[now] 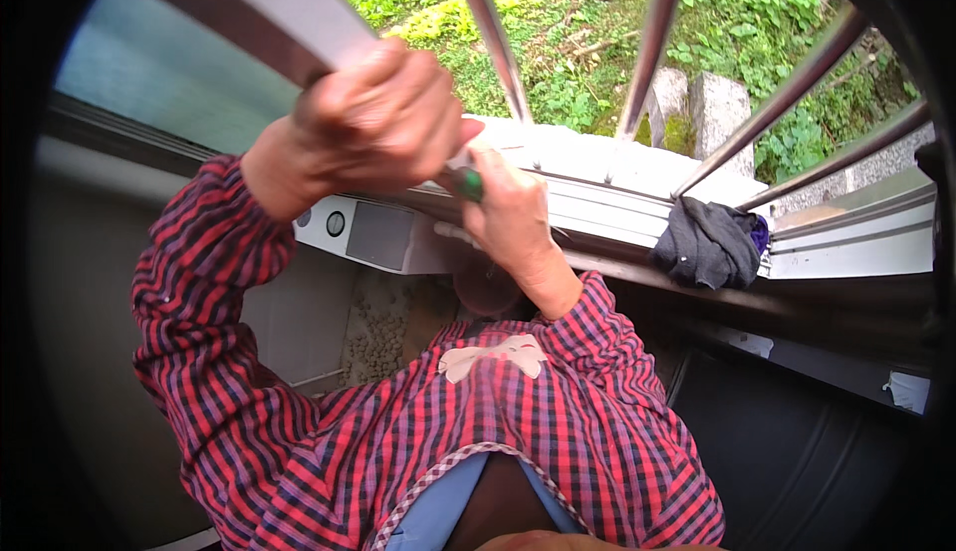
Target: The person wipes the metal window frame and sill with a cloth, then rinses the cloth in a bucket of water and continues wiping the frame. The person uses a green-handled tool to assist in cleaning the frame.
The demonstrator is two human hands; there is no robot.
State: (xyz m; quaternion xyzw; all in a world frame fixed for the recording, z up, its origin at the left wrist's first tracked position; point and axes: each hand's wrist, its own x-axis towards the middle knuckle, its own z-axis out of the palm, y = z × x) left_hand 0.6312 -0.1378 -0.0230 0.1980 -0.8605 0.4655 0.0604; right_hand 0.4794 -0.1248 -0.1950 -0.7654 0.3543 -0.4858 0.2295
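Hands (383, 121) (513, 211) close together near window bars (649, 48)

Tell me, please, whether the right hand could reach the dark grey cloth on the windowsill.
Probably yes: nothing visible stands between the right hand and the dark grey cloth, though the hand seems occupied at a small green object and might need freeing first.

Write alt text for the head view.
A person's left hand, blurred, and right hand are close together at a window, with a small, mostly hidden green object between them. The person wears a red-and-dark checked top; a dark cloth lies at the window's right corner, beside metal bars with greenery beyond.
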